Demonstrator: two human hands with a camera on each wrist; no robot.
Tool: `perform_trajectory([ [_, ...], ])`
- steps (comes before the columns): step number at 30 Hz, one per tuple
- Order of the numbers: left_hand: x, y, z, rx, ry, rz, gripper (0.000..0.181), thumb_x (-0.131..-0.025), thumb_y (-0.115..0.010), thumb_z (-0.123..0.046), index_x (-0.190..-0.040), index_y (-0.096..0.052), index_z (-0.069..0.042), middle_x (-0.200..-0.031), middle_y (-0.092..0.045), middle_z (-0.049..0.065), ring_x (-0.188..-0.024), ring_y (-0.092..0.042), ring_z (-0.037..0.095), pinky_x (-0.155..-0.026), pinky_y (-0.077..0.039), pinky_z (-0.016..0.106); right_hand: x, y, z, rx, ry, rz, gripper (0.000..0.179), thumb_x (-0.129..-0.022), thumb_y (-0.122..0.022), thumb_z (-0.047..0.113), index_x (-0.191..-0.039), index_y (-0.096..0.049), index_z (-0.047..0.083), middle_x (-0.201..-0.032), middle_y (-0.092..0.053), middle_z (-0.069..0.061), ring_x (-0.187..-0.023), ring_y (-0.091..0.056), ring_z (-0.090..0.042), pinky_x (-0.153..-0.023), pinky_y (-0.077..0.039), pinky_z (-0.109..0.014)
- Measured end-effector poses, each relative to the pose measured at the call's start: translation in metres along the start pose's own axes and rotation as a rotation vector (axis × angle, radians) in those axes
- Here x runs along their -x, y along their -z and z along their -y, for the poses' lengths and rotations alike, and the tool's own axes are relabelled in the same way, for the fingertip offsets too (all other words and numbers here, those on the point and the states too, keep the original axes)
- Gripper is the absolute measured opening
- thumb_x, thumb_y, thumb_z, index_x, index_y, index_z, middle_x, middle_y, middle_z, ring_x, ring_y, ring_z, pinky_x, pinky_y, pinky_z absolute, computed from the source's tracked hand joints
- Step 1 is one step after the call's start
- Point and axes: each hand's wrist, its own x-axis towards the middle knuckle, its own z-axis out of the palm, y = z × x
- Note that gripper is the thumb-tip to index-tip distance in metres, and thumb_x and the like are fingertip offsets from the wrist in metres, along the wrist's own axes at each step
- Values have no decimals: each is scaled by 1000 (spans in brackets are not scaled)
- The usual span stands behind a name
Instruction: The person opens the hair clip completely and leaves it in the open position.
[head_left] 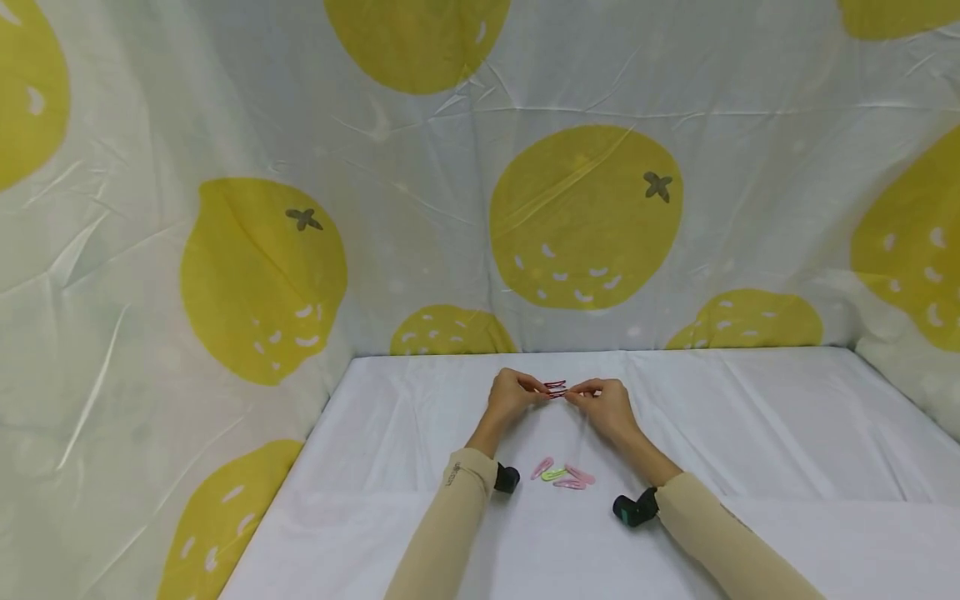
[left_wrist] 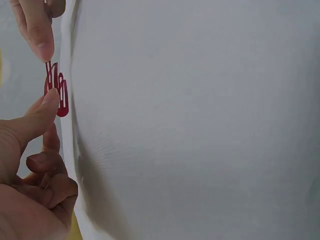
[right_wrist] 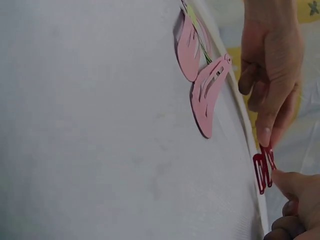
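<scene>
Between the fingertips of both hands, above the white-covered table, are several dark red snap hair clips (head_left: 555,389). My left hand (head_left: 513,393) pinches them from the left between thumb and finger. From the other side my right hand (head_left: 604,405) pinches a red clip. In the left wrist view the red hair clips (left_wrist: 63,97) stand side by side, partly covered by the left thumb. The right wrist view has the same red clips (right_wrist: 261,172) between the two hands; how they join is too small to tell.
Nearer the body, a small group of pink hair clips (head_left: 576,475) and a yellow-green hair clip (head_left: 553,475) lies on the white cloth (head_left: 420,433). A lemon-print curtain (head_left: 420,208) hangs behind and beside the table. Black wrist cameras (head_left: 636,507) sit on both sleeves.
</scene>
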Motion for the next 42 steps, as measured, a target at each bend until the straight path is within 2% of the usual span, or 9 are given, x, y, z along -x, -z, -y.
perform_trajectory([
  [8, -6, -6, 4, -31, 14, -7, 6, -83, -86, -6, -87, -83, -2, -82, -77, 15, -67, -48, 9, -60, -35, 20, -7, -5, -7, -2, -4, 4, 15, -88, -82, 16, -93, -83, 1, -91, -74, -10, -78, -49, -15, -62, -34, -22],
  [15, -11, -7, 8, -78, 43, -42, 4, -82, -87, -10, -83, -84, -7, -82, -78, 8, -70, -57, 11, -64, -40, 24, -14, -9, -11, 18, 21, 27, 13, -88, -82, 12, -93, -83, 0, -85, -75, -12, -74, -50, -15, -61, -35, -23],
  [21, -13, -8, 10, -104, 28, -69, 6, -80, -89, -11, -77, -84, -12, -75, -76, 1, -68, -59, 12, -63, -42, 26, -15, -10, -10, 30, 39, 31, 11, -88, -82, 11, -91, -83, 1, -85, -77, -13, -74, -52, -15, -62, -36, -24],
  [27, -14, -11, 8, -93, 49, -79, 4, -82, -88, -10, -83, -84, -7, -77, -76, 7, -67, -55, 12, -61, -39, 24, -16, -9, -9, 63, 72, 18, 10, -87, -83, 11, -90, -84, 2, -77, -76, -11, -66, -51, -12, -58, -36, -23],
  [32, -13, -12, 10, -105, 56, -88, 6, -82, -88, -11, -85, -85, -7, -77, -76, 8, -64, -50, 10, -59, -36, 23, -13, -9, -6, 62, 84, 22, 10, -87, -83, 12, -91, -84, 2, -80, -78, -13, -66, -53, -11, -58, -38, -23],
  [38, -8, -8, 9, -57, 45, -78, 8, -81, -88, -9, -86, -83, -4, -77, -76, 12, -66, -51, 10, -62, -37, 23, -11, -5, -5, 22, 35, 23, 13, -88, -83, 15, -92, -84, 3, -83, -78, -11, -69, -53, -11, -60, -40, -23],
  [42, -3, -2, 6, -28, 58, -50, 8, -82, -87, -7, -88, -83, -2, -78, -75, 14, -67, -52, 11, -62, -39, 23, -8, 1, -6, -32, -46, 44, 16, -89, -82, 19, -98, -84, 6, -75, -70, -2, -68, -49, -11, -58, -38, -23],
])
